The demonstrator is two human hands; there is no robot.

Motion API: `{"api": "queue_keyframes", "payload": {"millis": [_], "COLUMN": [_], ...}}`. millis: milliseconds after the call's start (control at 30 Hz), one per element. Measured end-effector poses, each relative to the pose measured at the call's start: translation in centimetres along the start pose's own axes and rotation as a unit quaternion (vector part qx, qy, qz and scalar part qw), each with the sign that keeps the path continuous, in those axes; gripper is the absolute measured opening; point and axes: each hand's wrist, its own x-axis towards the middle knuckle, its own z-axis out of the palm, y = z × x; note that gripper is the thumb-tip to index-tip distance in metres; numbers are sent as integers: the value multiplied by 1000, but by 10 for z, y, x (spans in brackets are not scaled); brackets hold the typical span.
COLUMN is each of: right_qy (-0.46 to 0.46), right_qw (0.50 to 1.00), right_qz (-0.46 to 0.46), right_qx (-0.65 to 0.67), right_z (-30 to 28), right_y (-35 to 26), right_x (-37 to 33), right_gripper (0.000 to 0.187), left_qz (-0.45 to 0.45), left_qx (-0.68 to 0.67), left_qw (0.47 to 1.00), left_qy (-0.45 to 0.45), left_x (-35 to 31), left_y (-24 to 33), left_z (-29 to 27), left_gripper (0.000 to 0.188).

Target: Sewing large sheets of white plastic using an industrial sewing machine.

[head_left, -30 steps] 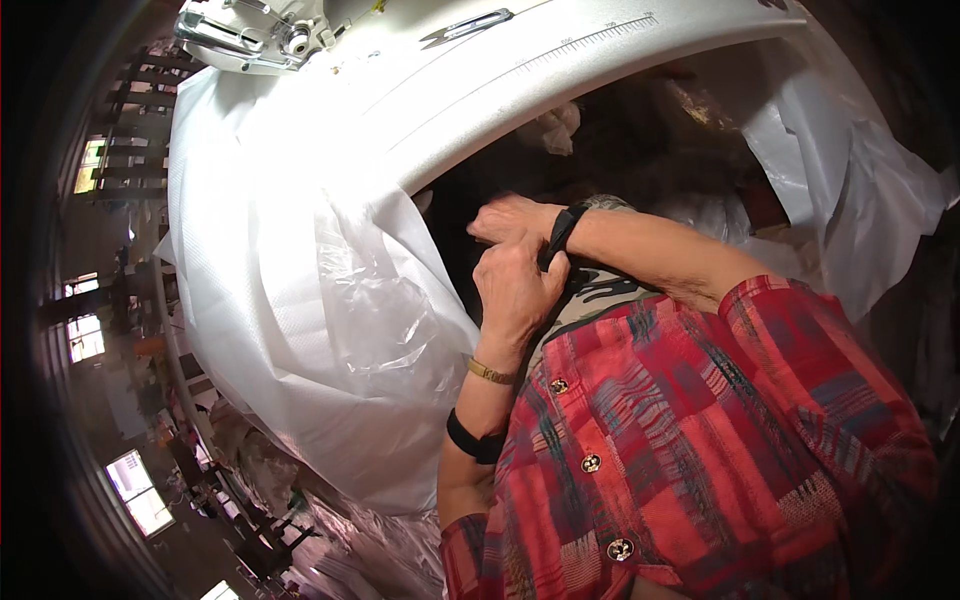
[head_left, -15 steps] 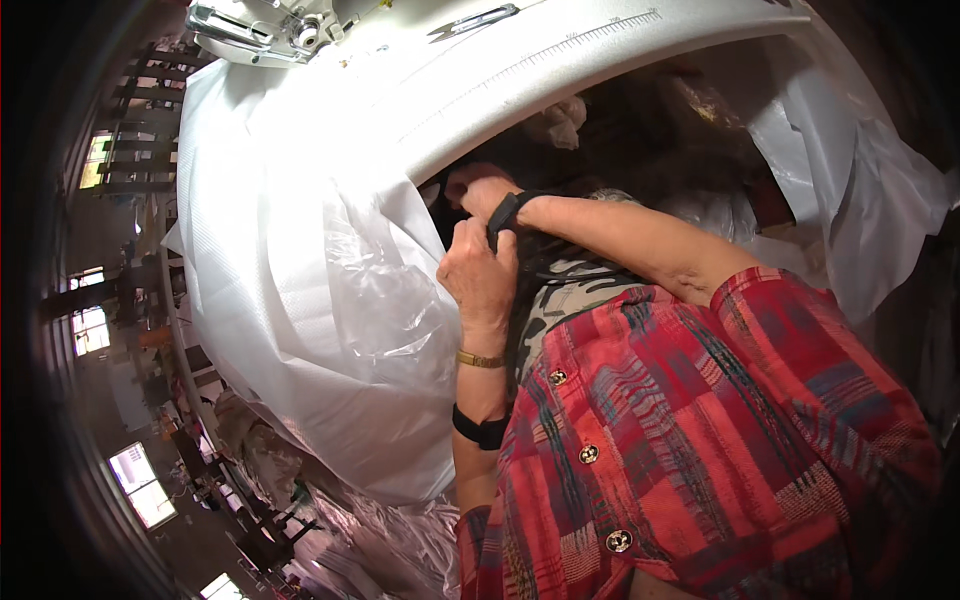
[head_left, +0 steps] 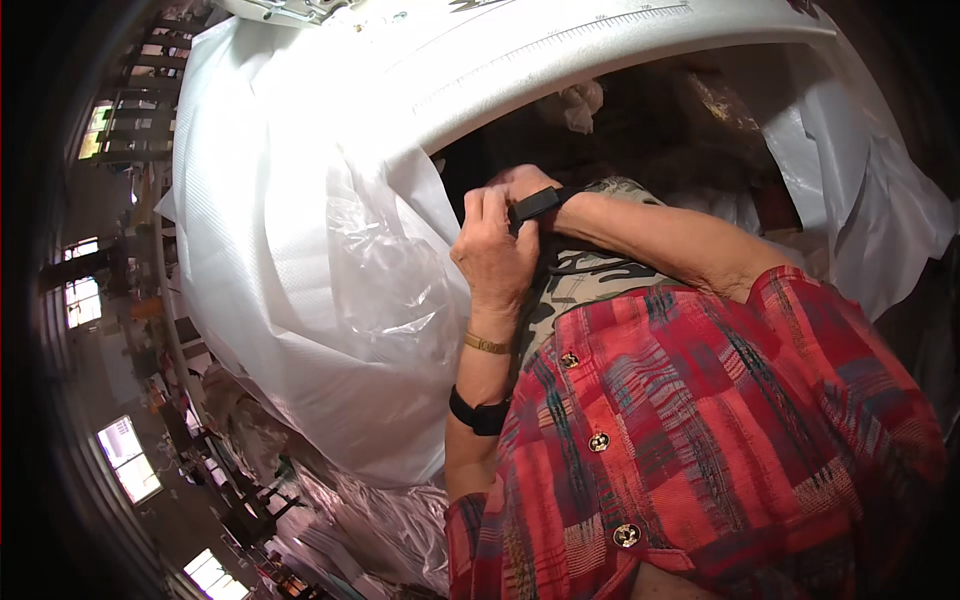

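My left hand [head_left: 494, 250] is closed at a black wristband [head_left: 535, 206] with a small rectangular block, worn on my right wrist. Its thumb and fingers press on the band's near end. Behind it, my right hand [head_left: 530, 181] is bent inward over my lap, its fingers mostly hidden. A gold-coloured bracelet or watch [head_left: 486, 344] sits on my left wrist, and a second black band [head_left: 478, 412] circles my left forearm. Both hands are just below the near edge of a white worktable [head_left: 480, 110].
White sheeting [head_left: 270, 260] with clear plastic [head_left: 390, 270] drapes at the left. More translucent sheeting [head_left: 850, 180] hangs at the right. Part of a machine [head_left: 285, 10] shows at the top. A ruler scale [head_left: 560, 45] runs along the table edge. Crumpled white material [head_left: 578, 105] hangs underneath.
Both hands now sit slightly further right and nearer my body. My right wrist has turned, so more of the band's block shows. The view has shifted, cutting off the snips on the table.
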Motion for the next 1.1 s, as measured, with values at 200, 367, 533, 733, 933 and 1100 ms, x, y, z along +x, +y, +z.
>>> {"api": "queue_keyframes", "payload": {"millis": [200,367,533,733,933,1100], "right_qy": [-80,-150,-112,-154,-154,-140], "right_qw": [889,971,980,987,984,960], "right_qz": [-207,-61,-101,-42,-59,57], "right_qx": [-401,-174,-129,17,-70,-237], "right_z": [0,-3,8,11,12,-19], "right_y": [35,15,-22,-46,-49,-47], "right_x": [2,-43,-55,-36,-59,-82], "right_gripper": [10,18,21,30,27,41], "left_qz": [80,43,-123,-59,-163,34], "left_qx": [-8,-55,-306,-234,-454,-152], "left_qw": [995,997,942,962,875,972], "left_qy": [62,42,66,130,40,176], "left_x": [8,8,3,4,5,5], "left_y": [12,-1,-23,-34,-25,-1], "left_z": [-2,-1,4,17,10,-4], "left_gripper": [22,23,16,15,15,15]}}
